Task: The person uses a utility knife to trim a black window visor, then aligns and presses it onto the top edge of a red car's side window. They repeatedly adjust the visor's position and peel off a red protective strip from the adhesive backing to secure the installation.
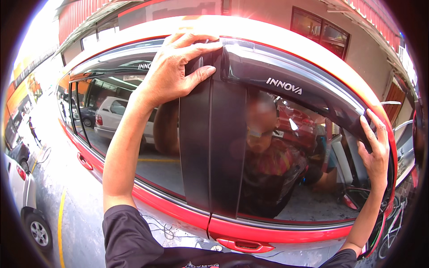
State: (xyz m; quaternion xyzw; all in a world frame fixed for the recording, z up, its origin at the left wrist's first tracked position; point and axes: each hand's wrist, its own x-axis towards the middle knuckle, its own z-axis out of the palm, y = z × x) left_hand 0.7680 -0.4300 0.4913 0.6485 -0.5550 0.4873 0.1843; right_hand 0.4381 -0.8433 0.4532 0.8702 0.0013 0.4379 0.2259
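A dark tinted window visor (285, 83) with chrome trim and pale lettering runs along the top of a red car's front side window (295, 187). My left hand (182, 65) is at the visor's rear end, near the door pillars. Its fingers lie at the upper edge and its thumb presses near the lower corner. At the visor's front end, my right hand (375, 147) has its fingertips on the strip, with the thumb just below them. A similar visor (117, 63) sits over the rear side window (161, 167); my left hand and wrist hide part of it.
Below the glass is a red door handle (246, 245). A dark cable (166, 229) lies on the concrete floor (80, 227). A silver car (25, 187) stands at the left, with a distant person (33, 130) beyond. Behind the red car's roof (234, 25) rises a building wall (261, 13).
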